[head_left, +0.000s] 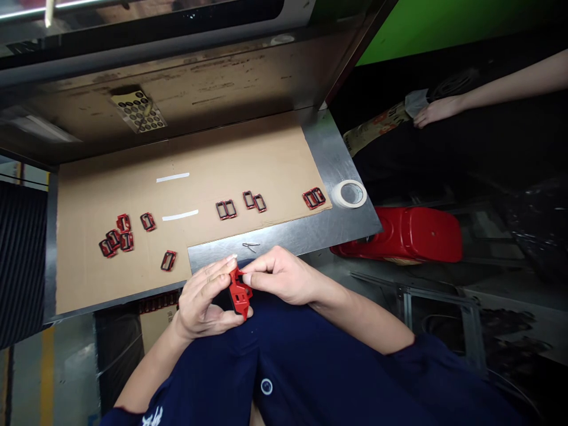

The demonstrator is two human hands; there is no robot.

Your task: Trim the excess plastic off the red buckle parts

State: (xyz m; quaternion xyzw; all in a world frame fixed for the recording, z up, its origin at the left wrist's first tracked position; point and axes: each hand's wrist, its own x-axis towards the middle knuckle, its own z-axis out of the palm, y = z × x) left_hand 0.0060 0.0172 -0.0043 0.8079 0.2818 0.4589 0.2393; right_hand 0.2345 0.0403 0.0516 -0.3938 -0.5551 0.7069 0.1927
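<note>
In front of my body, my left hand [206, 299] grips a red plastic housing [240, 296] with a dark edge, thumb below and fingers above it. My right hand [284, 275] has its thumb and index finger pinched together at the housing's upper right side. Whatever lies between those fingertips is hidden. Just beyond my hands, a few thin dark metal pieces [251, 244] lie on the bench's bare metal edge. A single red-and-black frame [168, 261] rests on the cardboard to the left of my hands.
Cardboard [133, 195] covers the metal bench, with several red-and-black frames [226, 209] in small groups. A tape roll [350, 194] sits at the right corner, above a red stool [417, 234]. Another person's hand [437, 111] reaches in at upper right. A sticker sheet [139, 110] hangs behind.
</note>
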